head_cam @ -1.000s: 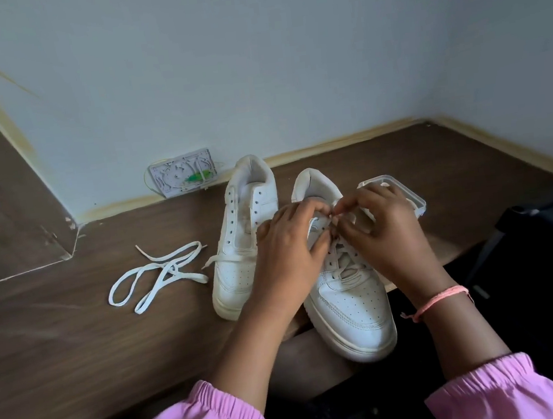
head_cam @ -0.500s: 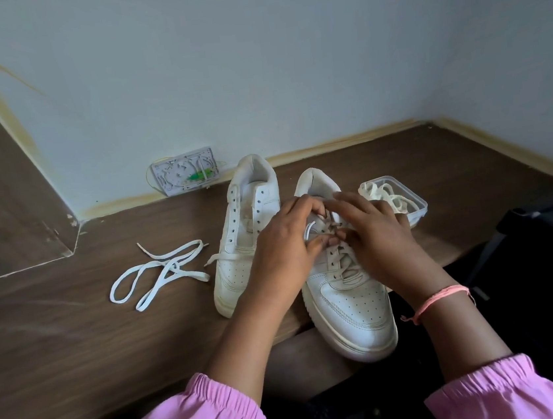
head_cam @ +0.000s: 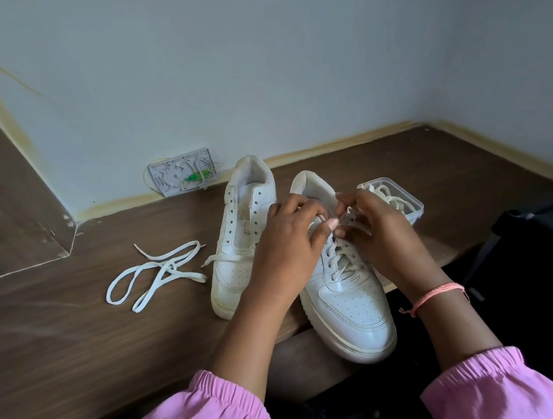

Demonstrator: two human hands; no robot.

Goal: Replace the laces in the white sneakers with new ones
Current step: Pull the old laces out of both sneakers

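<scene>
Two white sneakers stand side by side on the wooden desk. The left sneaker [head_cam: 238, 248] has empty eyelets apart from a lace end at its lowest holes. The right sneaker [head_cam: 350, 297] is laced over its lower half, and its toe juts past the desk edge. My left hand [head_cam: 289, 242] and my right hand [head_cam: 381, 232] meet over its upper eyelets, fingers pinched on its lace [head_cam: 338, 261]. A loose white lace [head_cam: 156, 274] lies on the desk to the left of the shoes.
A clear plastic box [head_cam: 413, 209] with more laces stands right of the shoes. A white wall plate [head_cam: 183, 171] with wiring sits against the wall behind. A black chair part [head_cam: 545, 223] is at the right, beyond the desk [head_cam: 77, 352] edge.
My hands have lowered slightly onto the right sneaker's upper eyelets and uncovered the plastic box behind them. The shoes and the loose lace have not moved.
</scene>
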